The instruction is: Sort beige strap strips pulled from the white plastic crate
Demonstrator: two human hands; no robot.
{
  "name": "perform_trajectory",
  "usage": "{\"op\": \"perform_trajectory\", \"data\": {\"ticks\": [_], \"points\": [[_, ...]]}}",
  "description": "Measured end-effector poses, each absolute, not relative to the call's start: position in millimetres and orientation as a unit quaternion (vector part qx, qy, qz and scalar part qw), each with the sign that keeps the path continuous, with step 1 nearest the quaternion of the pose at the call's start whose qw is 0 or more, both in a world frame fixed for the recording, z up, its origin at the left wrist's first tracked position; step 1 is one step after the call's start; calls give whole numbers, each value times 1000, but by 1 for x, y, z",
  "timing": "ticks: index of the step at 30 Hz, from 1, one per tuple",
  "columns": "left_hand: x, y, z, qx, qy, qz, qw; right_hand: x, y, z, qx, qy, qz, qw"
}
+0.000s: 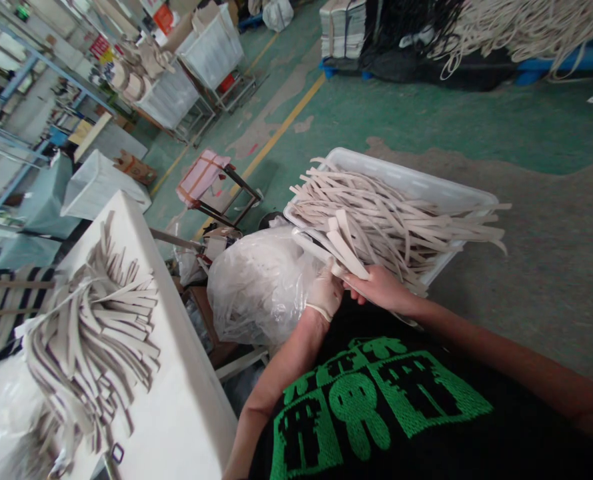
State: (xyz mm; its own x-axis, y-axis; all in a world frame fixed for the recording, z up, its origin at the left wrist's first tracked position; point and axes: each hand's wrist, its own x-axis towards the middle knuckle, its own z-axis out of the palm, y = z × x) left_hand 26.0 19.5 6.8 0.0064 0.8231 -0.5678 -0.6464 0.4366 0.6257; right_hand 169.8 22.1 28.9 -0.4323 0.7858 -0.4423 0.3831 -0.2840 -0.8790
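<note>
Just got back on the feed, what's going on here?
A person's right hand holds a few pale strips, with the gloved left hand right beside it; its exact grip is hard to make out. Beyond the hands, a white bin is heaped with similar strips. A clear plastic bag sits beside the bin, and more strips lie on the white table at left.

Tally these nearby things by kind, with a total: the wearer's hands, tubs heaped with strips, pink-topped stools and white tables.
Left hand, right hand: 2
Tub: 1
Stool: 1
Table: 1
Total: 5
</note>
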Motion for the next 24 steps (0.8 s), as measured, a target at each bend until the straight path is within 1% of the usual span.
{"op": "perform_trajectory", "data": {"ticks": [2,6,10,13,20,24], "points": [[27,20,8,95,475,518,705,169,24,31,-509,-572,621,168],[23,20,9,94,502,544,666,174,24,34,-492,-576,631,166],[32,11,0,84,475,495,722,178,22,25,-514,-563,624,171],[38,5,-4,50,461,482,743,181,18,14,-512,-543,644,165],[40,3,-3,40,463,502,729,203,-5,8,-540,-529,642,123],[56,-5,-8,80,469,499,724,205,-2,9,-544,-524,642,130]]}}
